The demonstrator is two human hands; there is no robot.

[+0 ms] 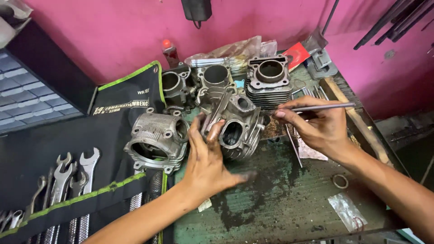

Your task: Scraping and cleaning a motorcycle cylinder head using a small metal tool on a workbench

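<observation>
The left hand point(205, 158) steadies the cylinder head point(235, 129) at the workbench point(289, 199) centre, fingers spread against it. The right hand point(316, 124) pinches a thin metal rod point(323, 107). Step in hand: probing the head; the rod tip needs careful alignment with a port.

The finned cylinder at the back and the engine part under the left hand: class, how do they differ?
The finned cylinder stands upright, bore facing up; the engine part is tilted, opening facing the camera. The cylinder is untouched; the left hand steadies the engine part. Both are grimy grey metal.
</observation>
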